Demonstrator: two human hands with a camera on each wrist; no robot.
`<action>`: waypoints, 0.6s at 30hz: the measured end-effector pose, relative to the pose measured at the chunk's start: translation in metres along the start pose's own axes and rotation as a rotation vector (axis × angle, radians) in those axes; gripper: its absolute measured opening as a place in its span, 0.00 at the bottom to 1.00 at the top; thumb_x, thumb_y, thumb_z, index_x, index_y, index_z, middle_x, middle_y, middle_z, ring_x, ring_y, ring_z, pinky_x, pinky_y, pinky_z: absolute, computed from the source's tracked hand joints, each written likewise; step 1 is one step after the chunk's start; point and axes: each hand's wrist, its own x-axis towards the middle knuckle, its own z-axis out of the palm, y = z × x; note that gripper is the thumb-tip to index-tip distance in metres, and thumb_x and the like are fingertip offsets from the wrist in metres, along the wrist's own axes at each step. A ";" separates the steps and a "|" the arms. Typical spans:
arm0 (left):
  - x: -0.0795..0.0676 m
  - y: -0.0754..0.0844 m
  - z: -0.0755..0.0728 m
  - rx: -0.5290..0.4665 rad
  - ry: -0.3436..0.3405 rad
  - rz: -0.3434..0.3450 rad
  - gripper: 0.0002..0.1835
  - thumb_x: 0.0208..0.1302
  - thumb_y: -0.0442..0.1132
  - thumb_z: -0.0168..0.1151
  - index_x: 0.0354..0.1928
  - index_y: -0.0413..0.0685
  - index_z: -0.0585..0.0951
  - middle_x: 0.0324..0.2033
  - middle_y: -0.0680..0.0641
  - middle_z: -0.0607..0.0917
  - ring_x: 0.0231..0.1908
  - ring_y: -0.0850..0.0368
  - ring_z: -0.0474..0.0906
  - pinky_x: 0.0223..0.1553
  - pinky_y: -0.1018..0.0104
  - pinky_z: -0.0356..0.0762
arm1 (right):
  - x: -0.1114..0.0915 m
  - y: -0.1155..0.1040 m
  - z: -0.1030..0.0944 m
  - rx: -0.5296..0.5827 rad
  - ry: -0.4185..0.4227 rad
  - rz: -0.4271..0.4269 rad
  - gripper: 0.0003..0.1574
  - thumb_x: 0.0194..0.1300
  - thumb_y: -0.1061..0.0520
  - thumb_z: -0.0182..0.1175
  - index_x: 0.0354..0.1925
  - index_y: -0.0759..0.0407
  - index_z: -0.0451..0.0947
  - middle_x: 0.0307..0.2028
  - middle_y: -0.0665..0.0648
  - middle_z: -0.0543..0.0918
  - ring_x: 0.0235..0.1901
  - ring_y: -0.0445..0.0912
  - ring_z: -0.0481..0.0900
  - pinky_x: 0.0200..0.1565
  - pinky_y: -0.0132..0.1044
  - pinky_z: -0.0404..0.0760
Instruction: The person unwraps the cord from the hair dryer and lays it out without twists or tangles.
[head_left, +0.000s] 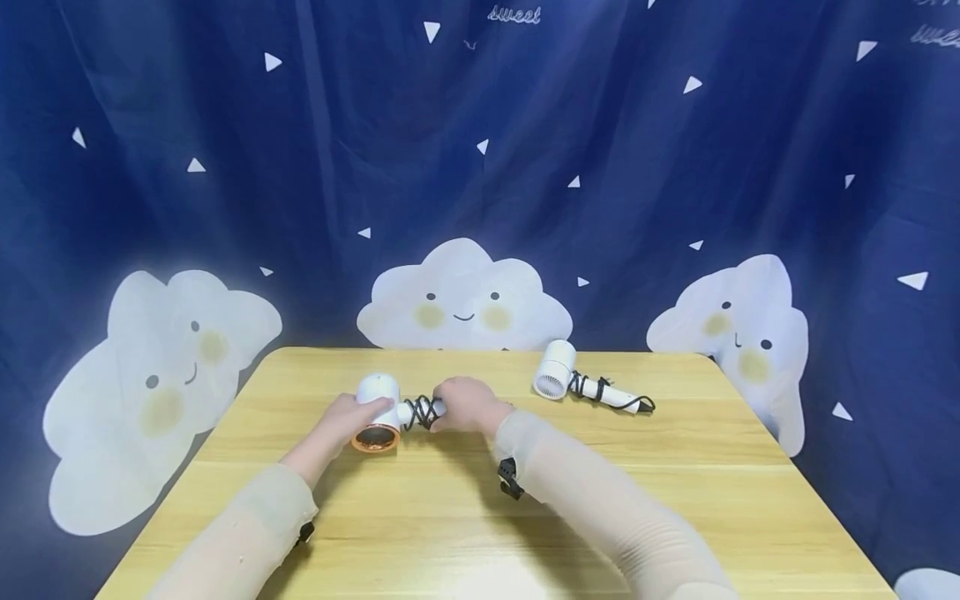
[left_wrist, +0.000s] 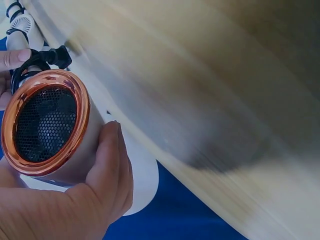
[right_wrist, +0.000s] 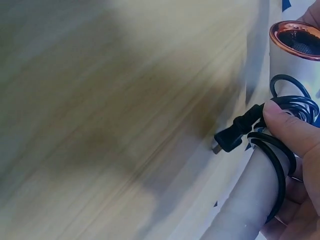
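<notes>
A white hair dryer with a copper-coloured ring round its mesh-covered end is held between both hands over the table. My left hand grips its barrel, thumb on one side and fingers round the other. At the handle, my right hand holds on with the thumb over the coils of black cord. The cord winds loosely round the handle. Its black plug sticks out beside the right thumb in the right wrist view. Part of the handle is hidden behind the right hand.
Another white hair dryer, its black cord wrapped round the handle, lies at the back right of the wooden table. Behind the table's far edge hangs a dark blue curtain with clouds and triangles on it.
</notes>
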 end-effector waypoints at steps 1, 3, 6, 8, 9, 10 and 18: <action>0.000 0.001 0.001 -0.003 0.000 -0.003 0.37 0.63 0.57 0.64 0.54 0.25 0.71 0.45 0.32 0.79 0.40 0.44 0.81 0.40 0.56 0.83 | 0.000 0.001 -0.001 -0.002 0.000 -0.001 0.22 0.51 0.42 0.77 0.38 0.51 0.83 0.32 0.44 0.83 0.32 0.39 0.78 0.40 0.34 0.80; 0.000 0.001 0.002 -0.005 -0.002 -0.013 0.38 0.63 0.57 0.64 0.55 0.25 0.70 0.46 0.32 0.79 0.41 0.44 0.81 0.41 0.56 0.83 | -0.001 0.003 -0.003 -0.001 -0.003 -0.002 0.21 0.52 0.41 0.77 0.38 0.51 0.83 0.32 0.44 0.83 0.32 0.39 0.78 0.40 0.34 0.80; -0.001 0.003 0.002 0.000 -0.008 -0.025 0.40 0.63 0.59 0.63 0.56 0.25 0.70 0.47 0.31 0.78 0.42 0.44 0.80 0.41 0.56 0.83 | -0.002 0.005 -0.006 0.008 -0.010 -0.003 0.21 0.52 0.41 0.76 0.38 0.51 0.83 0.32 0.44 0.83 0.32 0.39 0.78 0.41 0.35 0.80; -0.001 0.004 0.003 0.006 -0.012 -0.028 0.40 0.63 0.60 0.63 0.55 0.24 0.70 0.47 0.31 0.78 0.41 0.44 0.80 0.40 0.56 0.82 | -0.003 0.006 -0.007 0.017 -0.016 -0.002 0.21 0.53 0.42 0.76 0.39 0.51 0.83 0.32 0.44 0.83 0.33 0.39 0.79 0.42 0.35 0.80; -0.001 0.004 0.002 0.008 -0.013 -0.027 0.41 0.63 0.60 0.63 0.55 0.24 0.71 0.47 0.31 0.79 0.41 0.44 0.80 0.40 0.57 0.82 | -0.003 0.006 -0.008 0.023 -0.017 -0.001 0.21 0.53 0.42 0.76 0.39 0.52 0.83 0.32 0.44 0.83 0.33 0.39 0.79 0.42 0.35 0.80; -0.001 0.005 0.003 0.008 -0.015 -0.028 0.41 0.63 0.61 0.63 0.55 0.24 0.71 0.47 0.31 0.79 0.41 0.44 0.80 0.39 0.57 0.82 | -0.003 0.007 -0.009 0.026 -0.016 -0.002 0.21 0.53 0.42 0.76 0.39 0.52 0.83 0.32 0.44 0.83 0.33 0.39 0.79 0.43 0.35 0.80; -0.001 0.009 0.003 -0.004 -0.023 -0.047 0.40 0.61 0.63 0.64 0.52 0.27 0.74 0.46 0.34 0.79 0.39 0.47 0.80 0.36 0.61 0.82 | -0.005 0.010 -0.012 0.019 -0.006 -0.022 0.20 0.53 0.42 0.76 0.38 0.51 0.83 0.31 0.43 0.82 0.33 0.39 0.78 0.42 0.34 0.80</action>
